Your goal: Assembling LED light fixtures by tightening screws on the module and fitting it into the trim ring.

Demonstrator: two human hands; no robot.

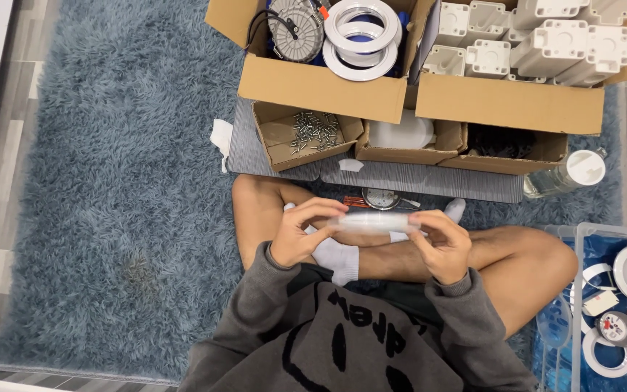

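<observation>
Head view: the person sits cross-legged on a shaggy blue rug. Both hands hold a flat, pale round disc edge-on above the crossed shins. The left hand has its grip pinching the disc's left rim; the right hand pinches the right rim, fingers curled over it. Open rug lies to the left. Ahead, close to the knees, stand a small box of screws and larger cardboard boxes holding white rings and white plastic housings. To the right, a clear bin with more rings hems in the right knee.
</observation>
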